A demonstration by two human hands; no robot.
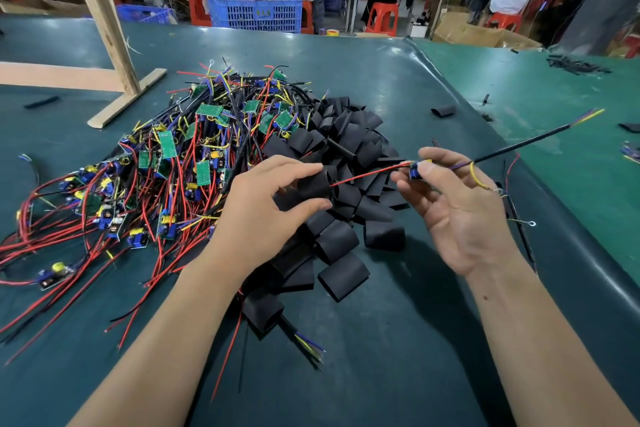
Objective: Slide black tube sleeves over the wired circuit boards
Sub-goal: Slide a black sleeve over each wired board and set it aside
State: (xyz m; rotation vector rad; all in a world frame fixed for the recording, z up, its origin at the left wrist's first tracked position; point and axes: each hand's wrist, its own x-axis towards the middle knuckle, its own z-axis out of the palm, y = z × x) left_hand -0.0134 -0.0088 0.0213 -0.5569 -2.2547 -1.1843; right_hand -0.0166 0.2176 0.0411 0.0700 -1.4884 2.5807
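My left hand (263,208) pinches a black tube sleeve (313,184) between thumb and fingers. A red and black wire pair (367,175) runs out of the sleeve's right end to a small wired circuit board (415,170). My right hand (457,204) pinches that board between thumb and forefinger, its other fingers spread. From the board a black cable (523,144) with coloured wire ends sticks out to the upper right. A heap of loose black sleeves (349,149) lies under both hands. To the left lies a tangle of wired boards (166,166).
The dark green table mat (398,340) has a raised seam (460,94) on the right. A wooden frame (114,55) stands at the back left. Stray sleeves (444,111) lie at the right. A blue crate (256,9) and seated people are beyond the table.
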